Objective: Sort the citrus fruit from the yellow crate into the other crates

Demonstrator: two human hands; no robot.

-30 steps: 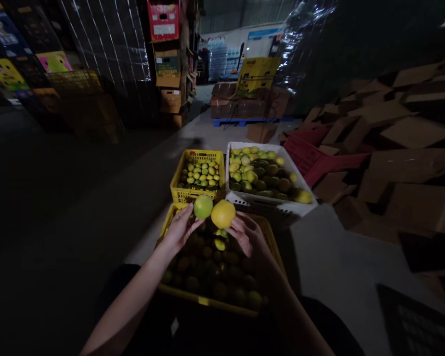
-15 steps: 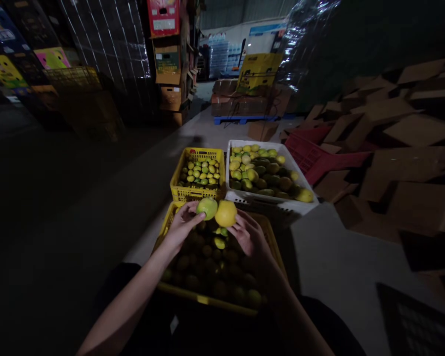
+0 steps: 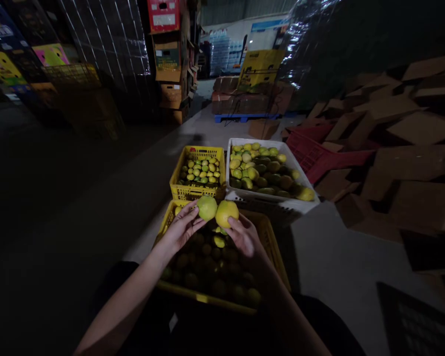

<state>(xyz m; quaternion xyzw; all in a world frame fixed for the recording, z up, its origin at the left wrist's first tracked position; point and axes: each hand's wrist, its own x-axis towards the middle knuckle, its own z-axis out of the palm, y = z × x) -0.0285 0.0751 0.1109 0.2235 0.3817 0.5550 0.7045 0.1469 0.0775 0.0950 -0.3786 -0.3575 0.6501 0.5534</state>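
Observation:
Over the near yellow crate, my left hand is closed on a green lemon. My right hand grips a yellow lemon, thumb and fingers around its right side. The two fruits are held side by side, almost touching. Below them, the near crate holds many lemons in deep shadow, with a lit yellow one near the middle. Behind it stand a smaller yellow crate of small yellow and green lemons and a white crate heaped with larger ones.
A red crate lies among a pile of flattened cardboard boxes at right. Farther back are a blue pallet with cartons and a tall stack of boxes. Grey floor lies left of the crates.
Both hands have turned their lemons slightly. My right thumb has come over the front of the yellow lemon, and my left thumb has shifted back to the green one's left edge.

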